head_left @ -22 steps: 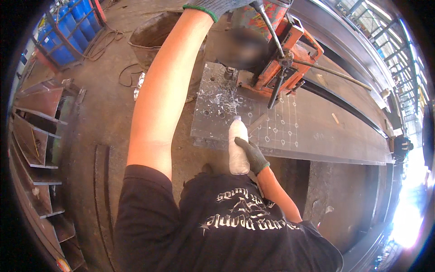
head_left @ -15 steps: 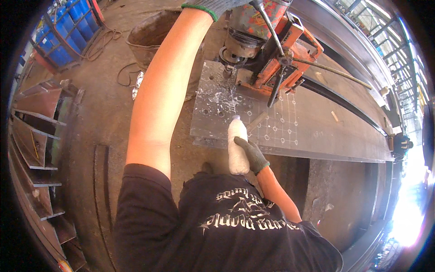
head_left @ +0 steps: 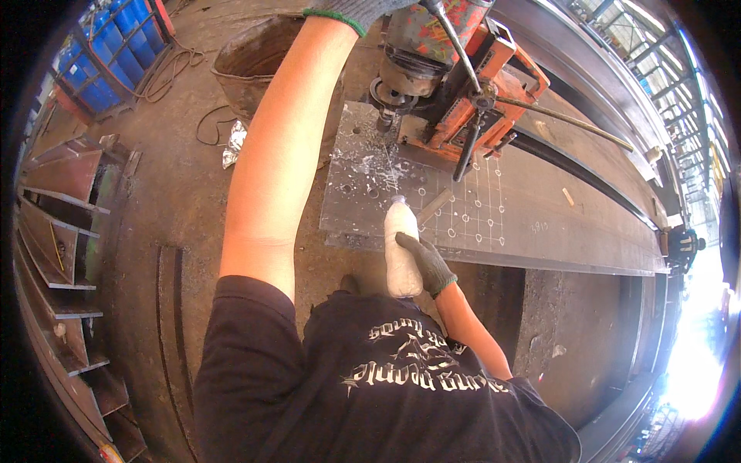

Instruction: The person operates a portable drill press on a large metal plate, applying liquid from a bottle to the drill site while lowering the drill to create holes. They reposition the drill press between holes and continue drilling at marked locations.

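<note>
My right hand (head_left: 426,262), in a dark glove, is wrapped round a plastic bottle (head_left: 400,243) with whitish contents. The bottle is held upright near my body, its neck toward the steel plate's near edge. My left hand (head_left: 351,9), in a grey glove with a green cuff, reaches the top edge of the picture, where its fingers are cut off. Beside it is the upper end of a feed lever (head_left: 455,46) on an orange drill press (head_left: 463,116). The drill's chuck (head_left: 386,116) stands over the steel plate (head_left: 556,231), where pale wet splashes and shavings lie.
Chalk circles and lines mark the plate, and a flat metal strip (head_left: 436,207) lies on it. A rusty drum (head_left: 251,54) stands behind my left arm. Blue cylinders (head_left: 116,46) are in a rack at far left, with welded steel parts (head_left: 69,231) nearer.
The view has shifted very slightly. My right hand still holds the bottle, and my left arm stays stretched toward the drill press.
</note>
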Tool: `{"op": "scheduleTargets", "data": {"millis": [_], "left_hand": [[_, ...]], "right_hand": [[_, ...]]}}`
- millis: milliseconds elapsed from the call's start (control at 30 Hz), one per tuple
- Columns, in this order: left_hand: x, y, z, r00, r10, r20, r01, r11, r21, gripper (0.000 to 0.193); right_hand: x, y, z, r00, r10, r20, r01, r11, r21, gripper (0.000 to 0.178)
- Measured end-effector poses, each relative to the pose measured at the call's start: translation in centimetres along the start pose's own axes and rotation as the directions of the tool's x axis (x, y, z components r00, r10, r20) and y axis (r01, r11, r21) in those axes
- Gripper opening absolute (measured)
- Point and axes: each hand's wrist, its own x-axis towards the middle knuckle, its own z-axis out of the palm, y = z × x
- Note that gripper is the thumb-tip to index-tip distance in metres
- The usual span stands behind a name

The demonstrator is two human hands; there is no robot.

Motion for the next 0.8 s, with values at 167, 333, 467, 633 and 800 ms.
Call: {"op": "scheduleTargets", "data": {"millis": [167, 333, 467, 633, 800], "left_hand": [[0.2, -0.3, -0.1, 0.999, 0.019, 0.043, -0.02, 1.0, 0.007, 0.045], [0.2, -0.4, 0.1, 1.0, 0.026, 0.001, -0.026, 0.999, 0.032, 0.047], [-0.2, -0.3, 0.2, 1.0, 0.006, -0.023, -0.007, 0.999, -0.037, 0.047], [-0.1, -0.4, 0.2, 1.0, 0.013, 0.008, -0.013, 0.999, -0.049, 0.045], [-0.4, -0.1, 0.0, 1.0, 0.017, -0.002, -0.017, 0.996, -0.089, 0.045]], "right_hand": [[-0.7, -0.6, 0.9, 1.0, -0.001, 0.009, 0.0, 0.987, 0.158, 0.065], [-0.2, -0.1, 0.6, 0.991, -0.116, 0.06, 0.092, 0.949, 0.303, 0.061], [-0.1, -0.2, 0.6, 0.999, -0.038, 0.023, 0.029, 0.956, 0.293, 0.056], [0.4, 0.8, 0.4, 0.998, 0.066, 0.008, -0.065, 0.964, 0.257, 0.057], [0.8, 1.4, 0.4, 1.0, 0.002, 0.007, -0.004, 0.978, 0.207, 0.062]]}}
